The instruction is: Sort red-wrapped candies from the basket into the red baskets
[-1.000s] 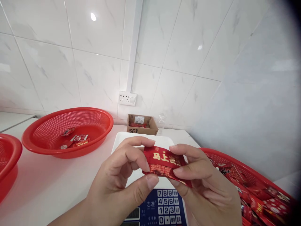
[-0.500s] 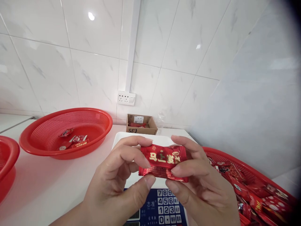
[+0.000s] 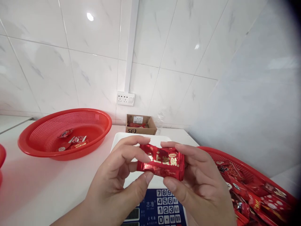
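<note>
A small shiny red snack packet (image 3: pixel 162 164) with gold characters on its face is held up level between both hands. My left hand (image 3: pixel 119 175) pinches its left end between thumb and fingers. At the other end, my right hand (image 3: pixel 199 179) grips the packet with the thumb below and the fingers along the top edge. Beneath the hands stands a digital scale (image 3: pixel 150 208) with a white pan, a blue keypad and a display, partly covered by the hands.
At left a red perforated basket (image 3: pixel 63 153) holds a few packets; another basket (image 3: pixel 2 155) is cut off by the frame. A full red basket (image 3: pixel 235 161) of snack packets stands at right. A cardboard box (image 3: pixel 141 129) sits by the wall under a socket (image 3: pixel 125 98).
The fingers of my right hand have shifted from the packet's front to its top edge. The packet has tilted slightly, its right end lower. The view has moved a little.
</note>
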Demonstrator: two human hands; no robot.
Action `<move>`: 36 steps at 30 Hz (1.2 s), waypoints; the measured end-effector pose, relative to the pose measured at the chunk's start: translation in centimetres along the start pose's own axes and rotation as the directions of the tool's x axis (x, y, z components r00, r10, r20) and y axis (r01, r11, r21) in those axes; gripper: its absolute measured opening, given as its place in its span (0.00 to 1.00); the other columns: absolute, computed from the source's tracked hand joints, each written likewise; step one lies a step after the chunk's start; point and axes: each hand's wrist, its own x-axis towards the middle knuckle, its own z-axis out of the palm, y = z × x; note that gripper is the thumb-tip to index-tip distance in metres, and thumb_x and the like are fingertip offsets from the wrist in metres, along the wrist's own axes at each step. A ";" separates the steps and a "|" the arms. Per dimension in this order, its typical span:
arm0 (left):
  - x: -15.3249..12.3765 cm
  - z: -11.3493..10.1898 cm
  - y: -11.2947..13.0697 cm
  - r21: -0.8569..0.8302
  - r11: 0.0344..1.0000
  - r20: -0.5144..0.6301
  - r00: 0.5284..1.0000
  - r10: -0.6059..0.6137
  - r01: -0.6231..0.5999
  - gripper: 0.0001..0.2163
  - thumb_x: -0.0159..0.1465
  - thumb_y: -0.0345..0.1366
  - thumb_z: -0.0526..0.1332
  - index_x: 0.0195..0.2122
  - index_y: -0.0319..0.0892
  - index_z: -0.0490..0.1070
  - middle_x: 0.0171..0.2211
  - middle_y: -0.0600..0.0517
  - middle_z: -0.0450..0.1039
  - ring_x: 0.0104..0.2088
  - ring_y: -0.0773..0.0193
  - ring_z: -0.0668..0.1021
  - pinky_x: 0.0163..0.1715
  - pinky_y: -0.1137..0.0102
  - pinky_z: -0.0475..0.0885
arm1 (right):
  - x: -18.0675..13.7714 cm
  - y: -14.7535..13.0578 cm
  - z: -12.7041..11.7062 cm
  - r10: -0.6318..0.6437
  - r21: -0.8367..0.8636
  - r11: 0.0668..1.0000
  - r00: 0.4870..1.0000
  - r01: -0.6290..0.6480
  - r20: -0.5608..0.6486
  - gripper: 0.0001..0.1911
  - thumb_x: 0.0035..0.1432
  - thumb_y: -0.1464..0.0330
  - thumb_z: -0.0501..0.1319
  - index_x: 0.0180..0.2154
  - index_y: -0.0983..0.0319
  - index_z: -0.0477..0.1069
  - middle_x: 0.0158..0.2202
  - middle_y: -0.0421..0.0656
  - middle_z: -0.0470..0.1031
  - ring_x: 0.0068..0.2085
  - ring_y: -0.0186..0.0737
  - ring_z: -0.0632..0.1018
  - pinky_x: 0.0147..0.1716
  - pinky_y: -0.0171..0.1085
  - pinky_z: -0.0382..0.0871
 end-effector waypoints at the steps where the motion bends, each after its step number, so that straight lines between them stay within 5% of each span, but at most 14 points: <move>1: 0.0 0.0 -0.1 0.001 1.000 -0.010 1.000 -0.022 0.022 0.14 0.64 0.25 0.61 0.41 0.57 0.72 0.55 0.58 0.65 0.48 0.69 0.75 0.46 0.78 0.75 | 0.0 0.1 0.0 0.000 -0.008 1.000 1.000 0.000 -0.001 0.20 0.55 0.73 0.68 0.47 0.47 0.74 0.50 0.37 0.79 0.47 0.36 0.81 0.44 0.29 0.78; 10: 0.3 -0.4 -0.2 -0.004 0.973 0.014 0.973 -0.229 0.230 0.10 0.66 0.39 0.62 0.47 0.56 0.68 0.33 0.58 0.72 0.30 0.72 0.72 0.29 0.81 0.74 | 0.0 0.0 -0.2 -0.012 -0.105 0.994 1.000 0.014 0.019 0.22 0.55 0.74 0.67 0.48 0.48 0.73 0.49 0.39 0.80 0.44 0.40 0.82 0.41 0.34 0.80; 19: 0.1 -0.5 0.0 -0.060 0.965 0.053 0.966 -0.252 0.255 0.14 0.66 0.38 0.62 0.52 0.58 0.67 0.33 0.57 0.72 0.28 0.72 0.74 0.28 0.81 0.74 | -0.4 -0.4 0.3 -0.075 -0.106 0.991 0.997 0.075 0.005 0.25 0.55 0.78 0.66 0.49 0.46 0.72 0.49 0.38 0.80 0.45 0.40 0.82 0.42 0.34 0.80; 28: -0.3 -0.4 -0.2 -0.029 0.977 0.024 0.977 -0.210 0.211 0.18 0.65 0.36 0.64 0.54 0.60 0.66 0.31 0.58 0.75 0.31 0.70 0.75 0.35 0.77 0.74 | 0.1 -0.1 -0.2 0.001 -0.071 0.997 0.999 -0.003 -0.036 0.20 0.57 0.60 0.67 0.51 0.48 0.71 0.50 0.42 0.78 0.44 0.43 0.81 0.39 0.38 0.80; 33: -0.6 0.2 -0.3 -0.015 0.970 0.000 0.970 -0.244 0.244 0.18 0.64 0.38 0.64 0.53 0.62 0.66 0.32 0.59 0.75 0.35 0.68 0.76 0.42 0.72 0.72 | 0.8 -0.3 -0.7 0.156 -0.181 0.970 0.986 -0.164 -0.054 0.16 0.57 0.54 0.63 0.27 0.59 0.73 0.23 0.39 0.74 0.26 0.36 0.75 0.22 0.31 0.69; 36: -0.4 0.2 -0.2 -0.027 0.955 0.016 0.955 -0.296 0.296 0.18 0.64 0.43 0.64 0.54 0.59 0.65 0.31 0.58 0.74 0.34 0.66 0.75 0.40 0.70 0.72 | 0.7 -0.6 -0.6 0.136 -0.294 0.943 0.987 -0.156 -0.087 0.19 0.59 0.55 0.62 0.22 0.60 0.68 0.19 0.38 0.67 0.21 0.33 0.67 0.17 0.30 0.60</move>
